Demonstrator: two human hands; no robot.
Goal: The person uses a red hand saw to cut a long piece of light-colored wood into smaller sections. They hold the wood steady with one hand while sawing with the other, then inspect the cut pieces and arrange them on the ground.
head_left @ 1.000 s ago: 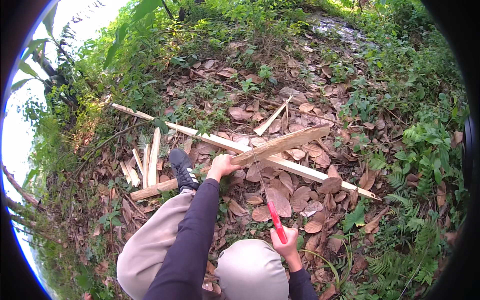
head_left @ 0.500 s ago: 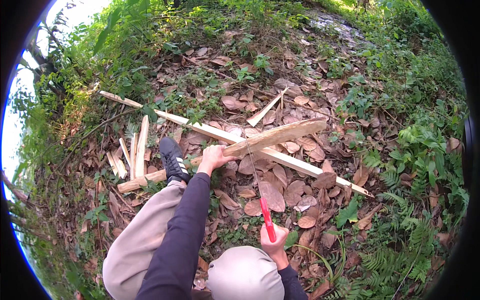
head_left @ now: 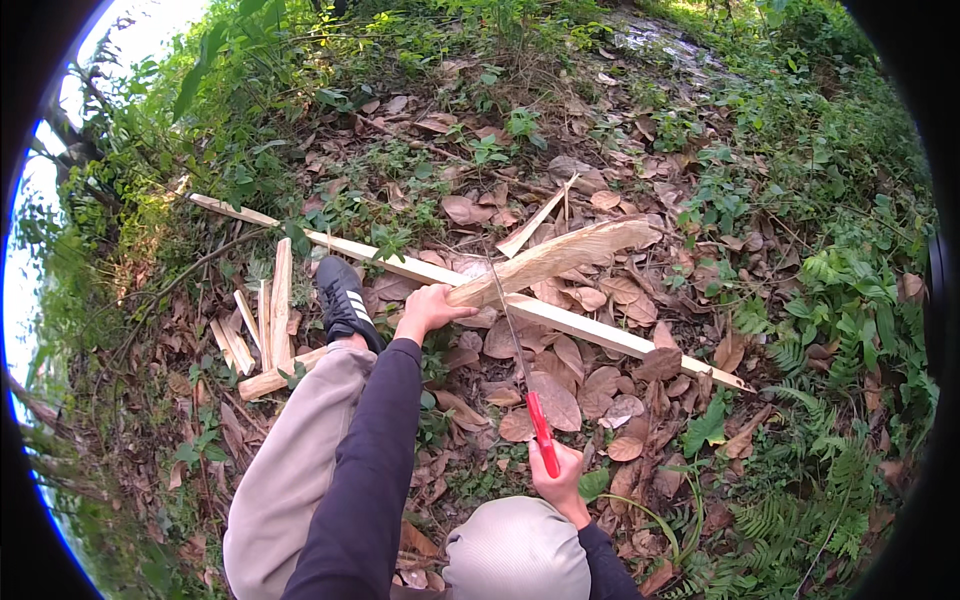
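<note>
My left hand [head_left: 428, 310] is closed on a long piece of split wood [head_left: 575, 255], holding it near its middle. This piece lies across a long pale wooden strip [head_left: 620, 340]. My right hand [head_left: 560, 478] grips the red handle of a hand saw [head_left: 541, 430]. The saw's thin blade reaches up to the split wood just right of my left hand and stands across its edge; how deep the cut goes I cannot tell. My left shoe [head_left: 345, 300] is beside the wood's near part, and my leg hides some of it.
Several short split sticks [head_left: 282, 300] lie left of my shoe. A pointed wood offcut [head_left: 535, 222] rests beyond the split wood. Dry brown leaves [head_left: 625, 448] cover the ground, with ferns [head_left: 800, 480] at right and leafy plants around.
The saw and my right hand have shifted slightly right, along with my right knee. The split wood appears more steeply angled, its far end higher in view. My left hand keeps its grip.
</note>
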